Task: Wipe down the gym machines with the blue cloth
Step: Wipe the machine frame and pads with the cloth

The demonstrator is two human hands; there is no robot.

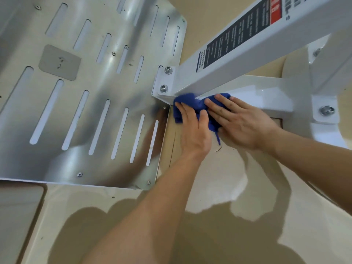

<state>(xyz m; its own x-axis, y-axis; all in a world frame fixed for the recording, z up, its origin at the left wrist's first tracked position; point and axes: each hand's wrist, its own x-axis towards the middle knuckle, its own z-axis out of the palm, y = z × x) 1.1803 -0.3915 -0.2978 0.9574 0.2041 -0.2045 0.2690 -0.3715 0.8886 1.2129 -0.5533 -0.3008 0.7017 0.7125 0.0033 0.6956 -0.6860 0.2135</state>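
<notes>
Beige floor [219, 187], glossy, lies under everything, with dark shadows across its near part.

Slotted metal plate [76, 92]: brushed silver with rows of long narrow slots, flat on the floor left of the white beam. Its corner sits just beside the beam's foot.

White beam [224, 73]: square-section machine frame rising on a slant from its foot towards the upper right. It overhangs the spot being wiped and crowds it from above.

White base crossbar [266, 94]: runs low along the floor, from under the beam's foot out to the right. It ends at a bolted bracket.

Left hand [194, 130]: reaches in below the beam's foot. The fingers [181, 111] are nearly straight and lie flat over the left part of the cloth, thumb resting on it; pressing, not gripping.

Right hand [242, 121]: just right of the left hand, below the beam. Fingers straight and spread, tips pressed on the right part of the cloth.

Black warning label [232, 40]: stuck along the beam's face, red block at its top end; print too small to read.

Blue cloth [192, 103]: bunched and pinned under both hands. It is pushed into the seam where the beam's foot meets the crossbar.

Grey patch [60, 62]: on the plate, well left of the beam.

Two bolts [168, 70] on the flange at the beam's foot, just above the cloth.
</notes>
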